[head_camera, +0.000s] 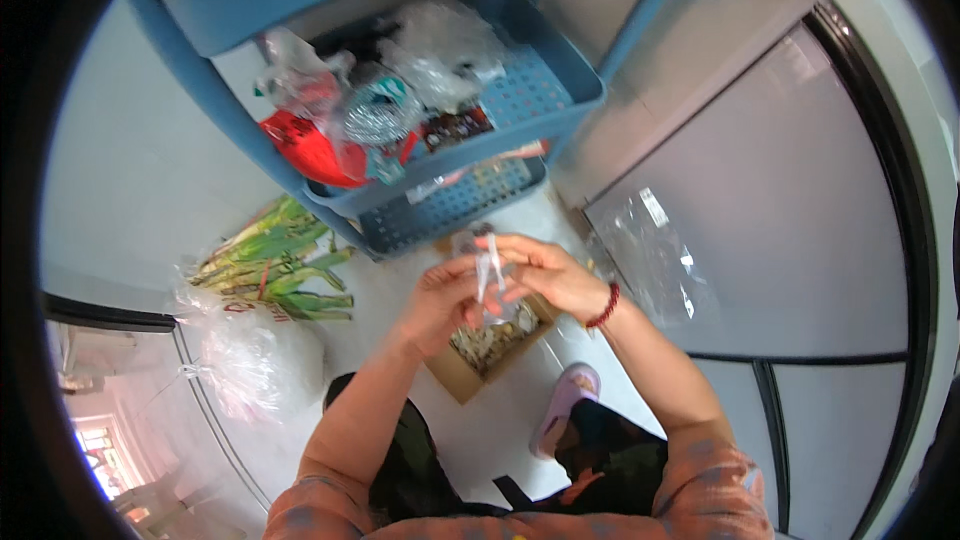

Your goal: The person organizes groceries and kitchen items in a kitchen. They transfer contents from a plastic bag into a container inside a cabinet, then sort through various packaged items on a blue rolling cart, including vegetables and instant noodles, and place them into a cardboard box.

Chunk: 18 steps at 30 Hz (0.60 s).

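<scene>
My left hand (442,304) and my right hand (559,277) meet in front of me, fingertips close together. Between them they pinch narrow white plastic strips (490,270), which look like the twisted ends or handles of a thin bag. Clear plastic shows around the fingers, but the hands hide most of it. Below them on the floor stands an open cardboard box (469,384). Pale, papery pieces (491,349) fill it, perhaps garlic or its skins; blur keeps me from telling.
Ahead rises a blue plastic shelf rack (450,165) holding clear bags (442,45) and a red package (319,150). Scallions or leeks (285,270) and a stuffed plastic bag (259,364) lie left. A clear plastic sleeve (652,255) is at the grey cabinet (780,202).
</scene>
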### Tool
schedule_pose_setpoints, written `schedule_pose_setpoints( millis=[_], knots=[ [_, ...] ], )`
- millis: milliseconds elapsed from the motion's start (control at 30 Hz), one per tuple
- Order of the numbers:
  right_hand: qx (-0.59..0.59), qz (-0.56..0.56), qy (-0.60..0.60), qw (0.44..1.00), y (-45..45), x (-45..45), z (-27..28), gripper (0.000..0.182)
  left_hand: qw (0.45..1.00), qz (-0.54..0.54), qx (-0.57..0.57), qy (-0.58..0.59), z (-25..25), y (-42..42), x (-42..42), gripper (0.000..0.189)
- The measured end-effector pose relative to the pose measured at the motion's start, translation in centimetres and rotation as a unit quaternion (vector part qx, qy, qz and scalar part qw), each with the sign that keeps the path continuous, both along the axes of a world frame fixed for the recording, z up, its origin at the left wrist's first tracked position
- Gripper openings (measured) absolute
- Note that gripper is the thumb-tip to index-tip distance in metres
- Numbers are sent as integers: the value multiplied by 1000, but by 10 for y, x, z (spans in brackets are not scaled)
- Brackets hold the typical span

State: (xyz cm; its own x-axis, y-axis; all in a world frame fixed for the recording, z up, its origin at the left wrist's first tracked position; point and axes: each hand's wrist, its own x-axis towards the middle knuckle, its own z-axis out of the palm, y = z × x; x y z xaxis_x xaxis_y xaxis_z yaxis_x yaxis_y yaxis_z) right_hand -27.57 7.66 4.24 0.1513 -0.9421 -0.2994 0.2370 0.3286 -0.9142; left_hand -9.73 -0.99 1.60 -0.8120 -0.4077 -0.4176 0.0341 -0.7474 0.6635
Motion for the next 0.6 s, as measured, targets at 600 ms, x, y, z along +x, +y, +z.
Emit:
schedule_pose_setpoints(
  millis=[600],
  knots=[
    [15,-41,410,911,70,-70,16,16,983,-130,-129,-19,-16,11,-21,20]
  ],
)
